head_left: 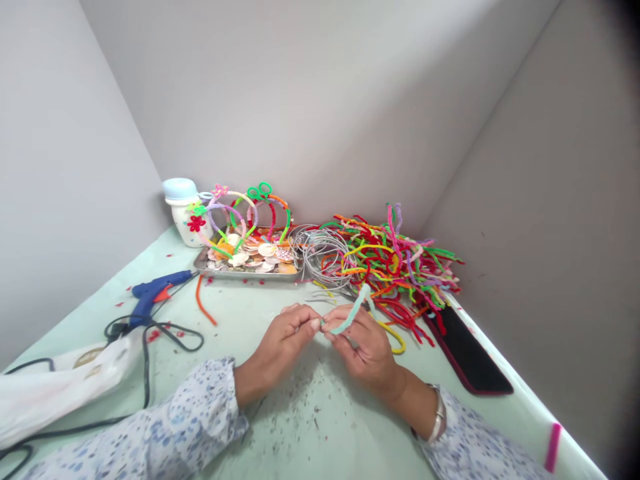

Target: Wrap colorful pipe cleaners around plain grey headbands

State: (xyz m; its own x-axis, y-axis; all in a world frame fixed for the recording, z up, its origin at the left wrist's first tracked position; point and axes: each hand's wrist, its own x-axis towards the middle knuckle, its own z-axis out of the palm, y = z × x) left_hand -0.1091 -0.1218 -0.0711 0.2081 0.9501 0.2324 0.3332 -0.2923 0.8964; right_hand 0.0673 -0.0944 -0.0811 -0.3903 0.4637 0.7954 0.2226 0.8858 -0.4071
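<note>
A pale mint-green pipe cleaner [353,316] is pinched between my two hands over the middle of the table. The fingertips of my left hand [287,339] close on its end. My right hand [364,348] grips it close by, and the longer, bent part rises above those fingers. Just behind my hands lie a coil of grey wire [327,259] and a large heap of coloured pipe cleaners [395,260]. Part of the pinched end is hidden by my fingers.
A metal tray [250,274] of shells holds several decorated headbands [285,213]. Beside it stands a white jar [187,217] with a blue lid. At left are a blue glue gun [146,300], its cord and a plastic bag [65,393]; at right, a black flat case [475,360].
</note>
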